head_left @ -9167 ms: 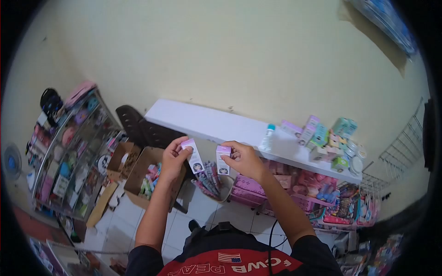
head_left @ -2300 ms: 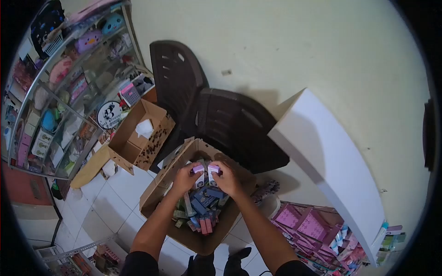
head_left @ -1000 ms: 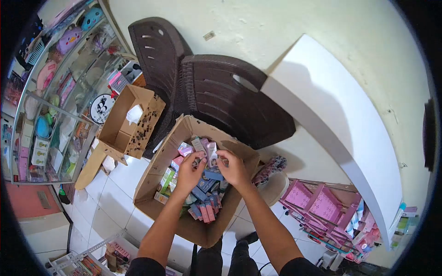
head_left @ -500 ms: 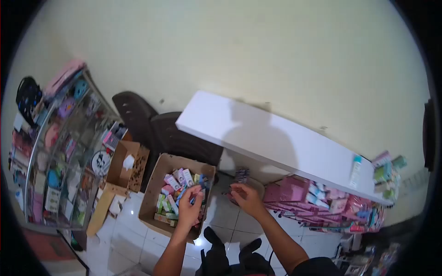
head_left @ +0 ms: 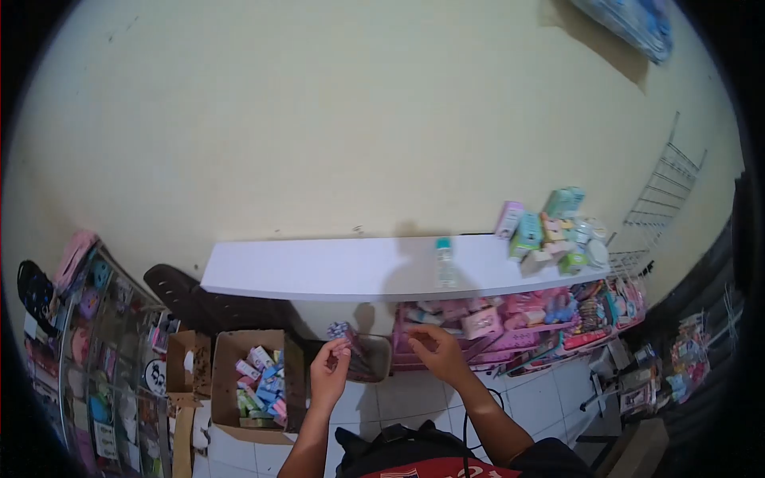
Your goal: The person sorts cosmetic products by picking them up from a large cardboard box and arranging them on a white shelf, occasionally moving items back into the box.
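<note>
My left hand (head_left: 329, 373) is raised in front of the bin and right of the large carton, its fingers loosely curled and the thumb apart; I see nothing in it. Just beyond its fingertips is a purple patterned item (head_left: 339, 329), apparently at the bin (head_left: 373, 360). My right hand (head_left: 440, 354) hovers before the pink rack, palm inward, fingers bent and apart, holding nothing. On the white shelf (head_left: 335, 267) above, a clear bottle with a teal cap (head_left: 445, 264) stands near the middle. The large carton (head_left: 225, 350) at left holds many small boxes (head_left: 260, 382).
Boxes and jars (head_left: 550, 235) cluster on the shelf's right end. A pink rack (head_left: 510, 338) of goods is below it. A smaller carton (head_left: 179, 350), dark chairs (head_left: 239, 311) and a glass display case (head_left: 96, 350) are at left. A black cable (head_left: 470, 410) hangs by my right arm.
My view has swung right, bringing the shelf's right end into full sight. My left hand has gone from over the large carton to in front of the bin. Both hands remain raised.
</note>
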The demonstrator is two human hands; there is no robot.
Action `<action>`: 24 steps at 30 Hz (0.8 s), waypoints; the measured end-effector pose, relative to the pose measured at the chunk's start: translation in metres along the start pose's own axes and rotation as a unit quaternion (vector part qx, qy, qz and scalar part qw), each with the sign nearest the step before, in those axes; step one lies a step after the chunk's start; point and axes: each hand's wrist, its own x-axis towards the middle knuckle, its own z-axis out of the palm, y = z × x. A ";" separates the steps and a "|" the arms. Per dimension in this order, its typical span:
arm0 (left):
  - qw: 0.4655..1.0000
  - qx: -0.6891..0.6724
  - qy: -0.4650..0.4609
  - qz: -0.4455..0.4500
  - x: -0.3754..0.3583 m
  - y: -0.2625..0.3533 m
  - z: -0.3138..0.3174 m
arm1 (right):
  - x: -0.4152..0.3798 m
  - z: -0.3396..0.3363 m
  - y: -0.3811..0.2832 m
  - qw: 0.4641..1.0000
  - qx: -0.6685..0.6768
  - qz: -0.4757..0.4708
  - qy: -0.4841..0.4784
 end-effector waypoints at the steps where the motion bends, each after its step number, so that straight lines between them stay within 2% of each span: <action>1: 1.000 0.000 -0.010 0.026 0.002 0.001 0.018 | -0.003 -0.018 -0.001 0.999 -0.023 -0.021 0.015; 11: 0.991 0.003 -0.120 0.054 0.015 0.043 0.171 | -0.017 -0.156 -0.030 0.990 -0.063 -0.086 0.088; 13: 0.986 0.019 -0.136 0.090 0.022 0.051 0.188 | -0.017 -0.170 -0.031 0.987 -0.054 -0.103 0.109; 23: 0.979 0.011 -0.186 0.086 0.059 0.081 0.231 | -0.015 -0.206 -0.037 0.981 -0.056 -0.089 0.165; 24: 0.975 0.020 -0.194 0.106 0.066 0.080 0.235 | -0.013 -0.209 -0.039 0.979 -0.059 -0.098 0.171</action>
